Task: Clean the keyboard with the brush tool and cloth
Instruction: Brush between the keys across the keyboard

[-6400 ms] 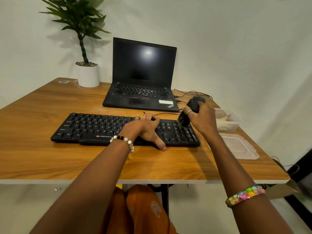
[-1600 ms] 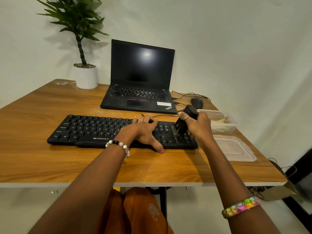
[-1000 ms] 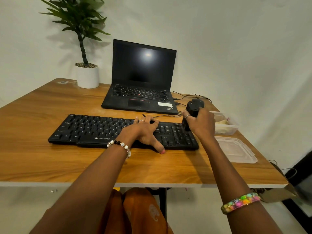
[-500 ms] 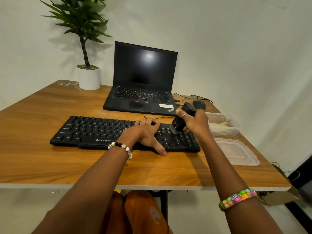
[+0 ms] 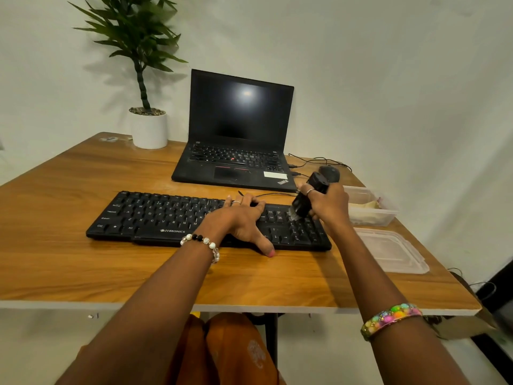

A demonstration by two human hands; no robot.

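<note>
On the wooden table (image 5: pixel 69 262) there is 1 black keyboard (image 5: pixel 155 218), 1 black laptop (image 5: pixel 238 162), 1 plant in a white pot (image 5: pixel 149 129), 1 black mouse (image 5: pixel 331 172), 1 clear box (image 5: pixel 385 215) and 1 clear lid (image 5: pixel 391 251). 2 hands are in view.

The clear box sits at 3 o'clock from the keyboard, by the right edge of the table. It has something pale and yellowish inside, but I cannot tell what it is. The flat lid lies on the table just beside the box, on the side nearer the person. The pot holds small stones and 1 green leafy stem.

The keyboard is long and flat, with white letters on its keys and a white word on its front edge. It lies in the middle of the table, with the open laptop at 12 o'clock from it and the pot at 11 o'clock.

The left hand (image 5: pixel 238 220) lies flat on the keys right of the middle, fingers spread, thumb tip touching the table at the front edge.

The right hand (image 5: pixel 329 205) has its fingers curled tight around a black brush tool (image 5: pixel 306 198). The tool is tilted, and its pale bristles touch the keys near the right end of the keyboard.
</note>
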